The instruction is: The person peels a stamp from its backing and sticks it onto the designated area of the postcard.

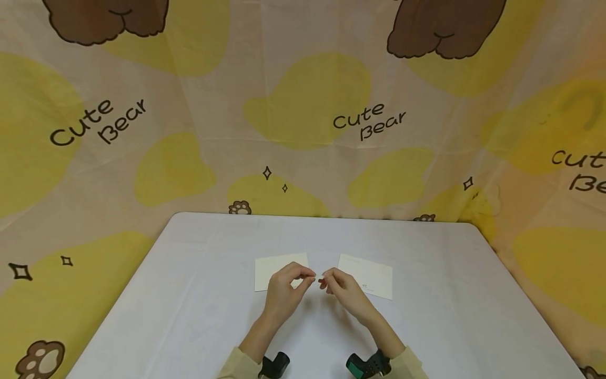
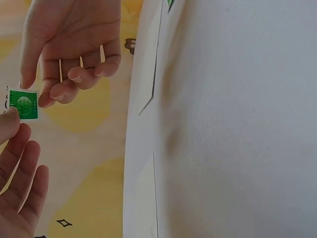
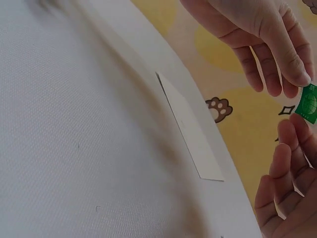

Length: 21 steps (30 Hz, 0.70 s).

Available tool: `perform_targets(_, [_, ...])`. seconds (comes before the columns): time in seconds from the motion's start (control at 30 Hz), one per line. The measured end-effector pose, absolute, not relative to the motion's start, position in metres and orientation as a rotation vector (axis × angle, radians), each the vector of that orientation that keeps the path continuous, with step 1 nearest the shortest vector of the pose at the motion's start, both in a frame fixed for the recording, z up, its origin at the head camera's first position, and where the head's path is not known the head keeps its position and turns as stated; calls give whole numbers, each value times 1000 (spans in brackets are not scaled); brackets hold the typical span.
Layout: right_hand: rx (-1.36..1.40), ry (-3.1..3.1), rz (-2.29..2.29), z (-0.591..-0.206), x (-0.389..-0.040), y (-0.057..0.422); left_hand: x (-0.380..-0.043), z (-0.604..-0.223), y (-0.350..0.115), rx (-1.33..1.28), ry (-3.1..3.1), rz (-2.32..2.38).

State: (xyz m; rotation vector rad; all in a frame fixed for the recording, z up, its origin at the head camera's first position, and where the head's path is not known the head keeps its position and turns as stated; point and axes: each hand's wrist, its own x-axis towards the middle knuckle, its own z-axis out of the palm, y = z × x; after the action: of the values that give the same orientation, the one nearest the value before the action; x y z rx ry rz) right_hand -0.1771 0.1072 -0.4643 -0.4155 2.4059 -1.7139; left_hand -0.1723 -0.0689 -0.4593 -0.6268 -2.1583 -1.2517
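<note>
A small square green stamp [image 2: 26, 105], printed with a globe, is held above the table in both wrist views. My left hand [image 1: 284, 295] pinches it between thumb and fingers; in the left wrist view its thumb lies over the stamp's lower left corner. My right hand [image 1: 347, 295] faces it from the right, its thumb and forefinger tips parted beside the stamp's edge. Whether those tips touch the stamp I cannot tell. In the head view the stamp cannot be made out between the fingertips. Behind the left hand lies a white card [image 1: 265, 273]; another white card [image 1: 376, 276] lies behind the right hand.
The white table [image 1: 189, 316] runs back to a patterned cloth wall [image 1: 303, 105] with bears and lettering. Small dark print marks the right card. Both wrists wear black cameras, such as the left wrist camera [image 1: 275, 365]. A green corner [image 2: 170, 3] shows at the left wrist view's top.
</note>
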Motion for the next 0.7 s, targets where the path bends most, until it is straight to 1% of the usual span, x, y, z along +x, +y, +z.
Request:
perform_targets(0.3, [-336, 2276, -1776, -452, -174, 107, -171, -460, -70, -655, -2183, -1263])
perform_targets(0.7, [-312, 2211, -1844, -462, -178, 109, -171, -460, -69, -686, -2176, -1293])
